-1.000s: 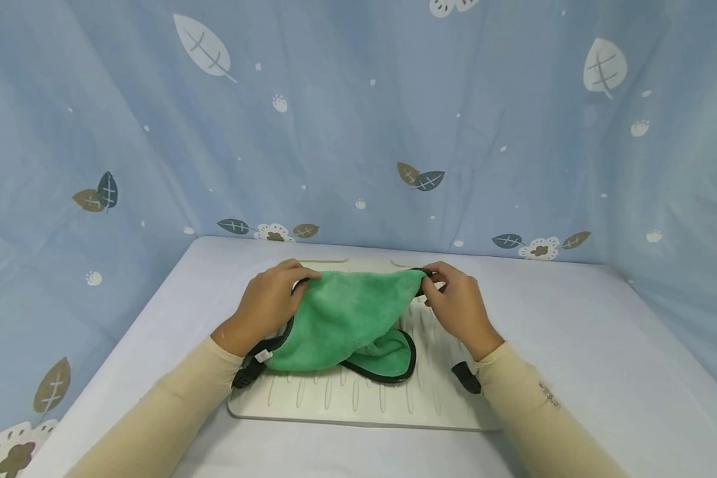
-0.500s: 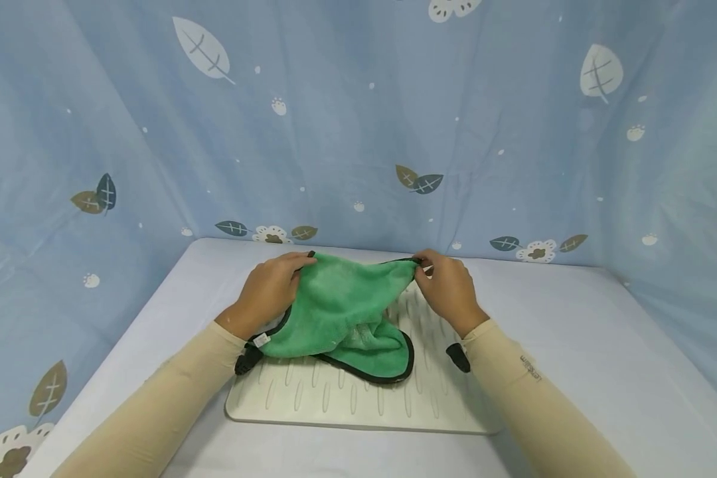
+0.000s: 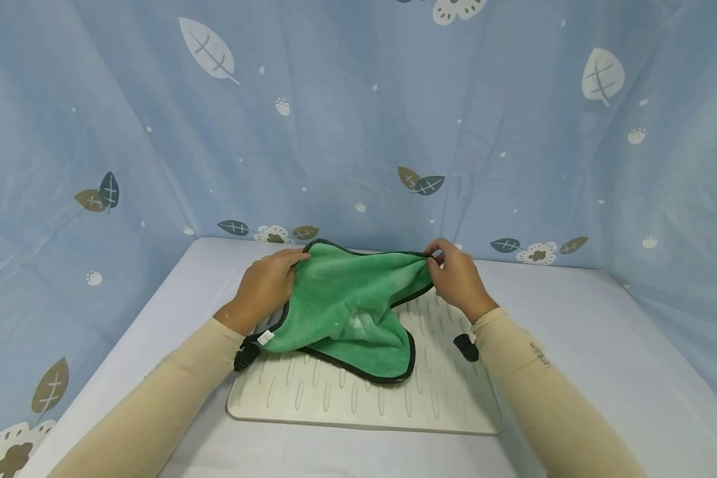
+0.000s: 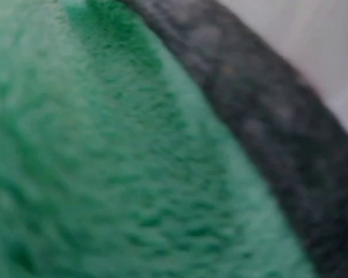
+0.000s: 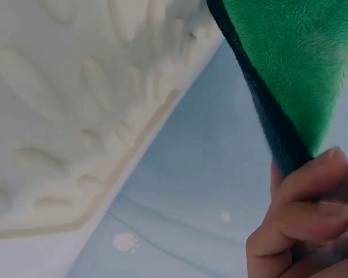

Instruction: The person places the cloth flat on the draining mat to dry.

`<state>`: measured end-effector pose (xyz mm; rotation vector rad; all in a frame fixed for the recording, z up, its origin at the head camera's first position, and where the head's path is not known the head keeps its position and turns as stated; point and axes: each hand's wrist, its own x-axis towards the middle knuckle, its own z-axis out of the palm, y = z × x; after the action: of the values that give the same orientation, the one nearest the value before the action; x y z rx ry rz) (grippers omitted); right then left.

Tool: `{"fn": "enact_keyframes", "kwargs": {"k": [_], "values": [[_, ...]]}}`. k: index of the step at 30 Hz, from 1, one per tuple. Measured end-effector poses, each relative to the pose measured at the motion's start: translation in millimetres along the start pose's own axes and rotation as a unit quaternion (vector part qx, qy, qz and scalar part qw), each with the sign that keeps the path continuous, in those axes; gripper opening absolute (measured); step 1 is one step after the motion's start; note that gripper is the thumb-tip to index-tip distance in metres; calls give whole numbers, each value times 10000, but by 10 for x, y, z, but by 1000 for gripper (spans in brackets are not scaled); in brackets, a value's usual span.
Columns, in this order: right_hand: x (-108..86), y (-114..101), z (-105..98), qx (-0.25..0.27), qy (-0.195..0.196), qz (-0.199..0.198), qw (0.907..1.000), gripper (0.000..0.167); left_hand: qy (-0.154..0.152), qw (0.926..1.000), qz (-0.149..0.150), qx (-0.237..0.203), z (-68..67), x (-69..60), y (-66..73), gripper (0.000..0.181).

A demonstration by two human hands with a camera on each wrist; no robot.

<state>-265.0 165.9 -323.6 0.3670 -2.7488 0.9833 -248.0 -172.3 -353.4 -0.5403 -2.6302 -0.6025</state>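
A green plush cleaning cloth (image 3: 340,299) with black edging and a small white tag (image 3: 265,337) is partly raised and partly lying on a cream ridged mat (image 3: 358,405). My left hand (image 3: 263,285) pinches its upper left edge. With thumb and fingers, my right hand (image 3: 459,279) grips the upper right corner. The lower part sags in folds, with a pale patch near its middle. Up close in the left wrist view, the cloth (image 4: 104,174) hides the left fingers. In the right wrist view, the right hand (image 5: 307,220) holds a black-edged corner (image 5: 296,110).
The mat rests on a white-covered table (image 3: 550,332). A blue leaf-patterned curtain (image 3: 358,133) encloses the back and sides. Black wrist gear (image 3: 466,347) shows beside the right sleeve.
Both hands have moved slightly farther back and up, lifting the cloth's far edge. The right hand then moved rightward, spreading the top edge. More of the lower fold now shows.
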Motion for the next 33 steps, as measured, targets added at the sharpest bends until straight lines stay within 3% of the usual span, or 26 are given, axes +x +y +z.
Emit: {"fn": "enact_keyframes", "kwargs": {"k": [8,13,18,22,27,33], "values": [[43,89,64,478,181,155,9986,30,-247,9996,-93,106,44,-7,-62,38],[66,127,161,738,375,160,9964,29,-595,9979,-252,-6,57,-8,-83,41],[45,157,230,452,320,120,9984,29,-1194,9921,-378,-85,79,-28,-108,43],[-51,134,247,288,151,14,9995,30,-1461,9881,-473,-51,55,-52,-108,43],[-205,63,273,288,53,-344,9990,27,-1358,9889,-600,59,-13,-96,-79,42],[-418,-83,279,340,-105,-732,9967,20,-692,9965,-449,99,-95,-199,-9,35]]}}
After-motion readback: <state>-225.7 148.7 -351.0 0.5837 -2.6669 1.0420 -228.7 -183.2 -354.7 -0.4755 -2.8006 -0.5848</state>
